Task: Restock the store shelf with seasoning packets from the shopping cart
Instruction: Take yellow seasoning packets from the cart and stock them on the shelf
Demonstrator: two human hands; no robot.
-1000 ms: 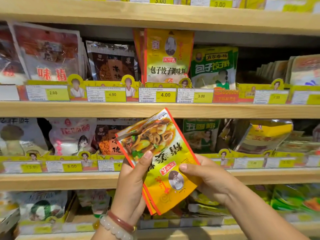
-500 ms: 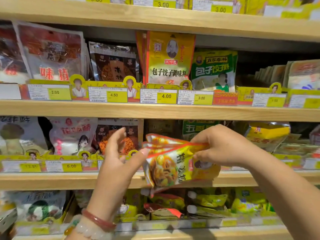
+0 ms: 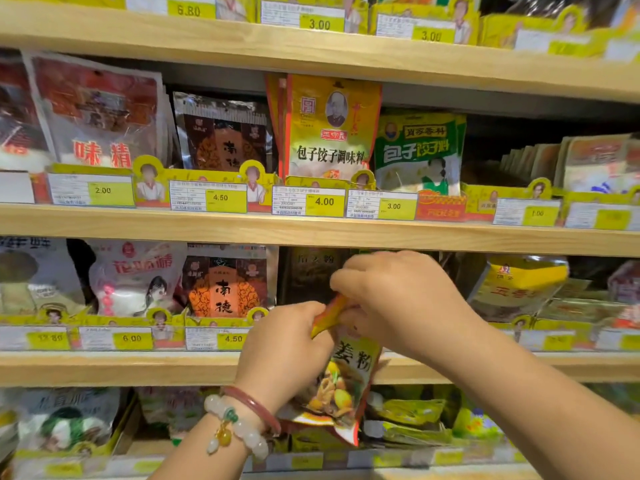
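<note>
Between both hands, yellow seasoning packet (image 3: 341,379) hangs.

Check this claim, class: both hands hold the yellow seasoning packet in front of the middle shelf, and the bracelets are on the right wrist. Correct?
Not quite. The head view shows the bracelets on the left wrist. Both hands, left hand and right hand, do hold the yellow seasoning packet in front of the middle shelf.

Wooden store shelf (image 3: 311,233) in several tiers, seasoning packets (image 3: 332,129) stood upright in rows on each board, yellow price tags (image 3: 221,200) fixed along the front edges, lower tier packets laid flat.
</note>
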